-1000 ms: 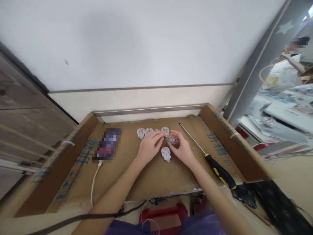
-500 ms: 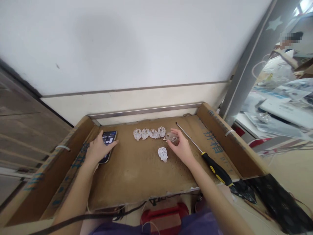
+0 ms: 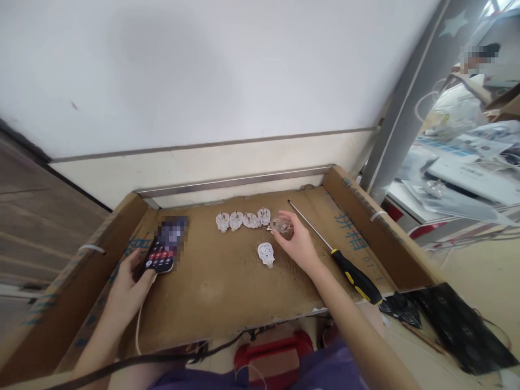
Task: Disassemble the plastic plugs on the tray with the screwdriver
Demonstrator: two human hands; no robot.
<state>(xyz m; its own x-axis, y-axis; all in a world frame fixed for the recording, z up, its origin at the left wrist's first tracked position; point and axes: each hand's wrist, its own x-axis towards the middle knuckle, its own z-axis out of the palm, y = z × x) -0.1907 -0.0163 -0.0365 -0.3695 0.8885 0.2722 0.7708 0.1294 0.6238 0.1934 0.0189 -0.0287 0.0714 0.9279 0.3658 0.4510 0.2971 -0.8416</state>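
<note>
My left hand [image 3: 130, 281] rests at the lower end of a smartphone [image 3: 166, 250] lying at the left of the cardboard-lined tray [image 3: 227, 287], thumb touching its bottom edge. My right hand [image 3: 298, 244] pinches a clear plastic plug part [image 3: 281, 225] at the right end of a row of several white plug parts [image 3: 242, 220]. One white plug cover [image 3: 266, 254] lies flat on its own just left of my right hand.
A long screwdriver [image 3: 337, 257] with a black and yellow handle lies diagonally at the right of the tray. A white cable [image 3: 138, 325] runs from the phone toward me. A grey post [image 3: 400, 108] and a cluttered bench stand at right.
My left hand left the plug part, went to the phone and has slid back to its lower end. My right hand stays on the clear plug part.
</note>
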